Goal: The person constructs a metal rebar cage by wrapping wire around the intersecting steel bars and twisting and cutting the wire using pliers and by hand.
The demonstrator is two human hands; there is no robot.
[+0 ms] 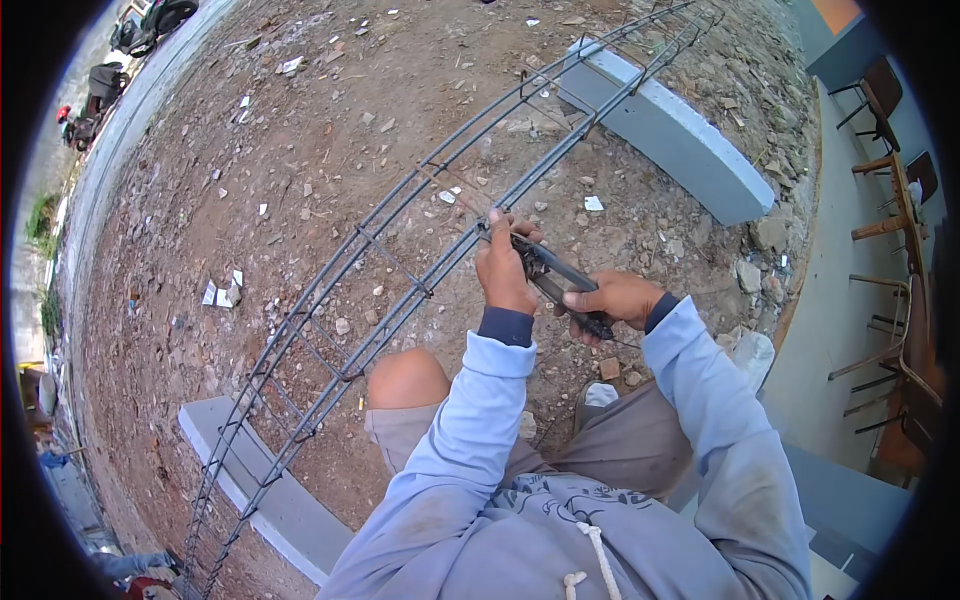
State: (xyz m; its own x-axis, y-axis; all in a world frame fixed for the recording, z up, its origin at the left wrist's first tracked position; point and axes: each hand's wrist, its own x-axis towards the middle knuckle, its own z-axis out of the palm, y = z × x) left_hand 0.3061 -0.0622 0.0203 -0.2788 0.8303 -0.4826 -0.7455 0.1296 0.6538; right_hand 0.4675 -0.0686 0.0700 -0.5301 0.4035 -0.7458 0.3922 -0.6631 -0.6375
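Observation:
A long rebar cage point(395, 240) of dark rods tied to thin cross stirrups runs diagonally in front of me. My left hand point(507, 268) is closed at its near rods, thumb on the upper side, fingers curled and partly hidden. My right hand point(618, 300) grips the handles of dark pincers point(562, 268), which point toward my left hand. The jaws of the pincers are mostly hidden near my left fingers. A thin wire end sticks out below my right hand.
Two grey concrete blocks, one at upper right point(680, 130) and one at lower left point(270, 490), support the cage. Rubble covers the dirt ground point(300, 130). Wooden chairs point(880, 95) and a table stand at right. Motorbikes point(150, 30) are parked at upper left.

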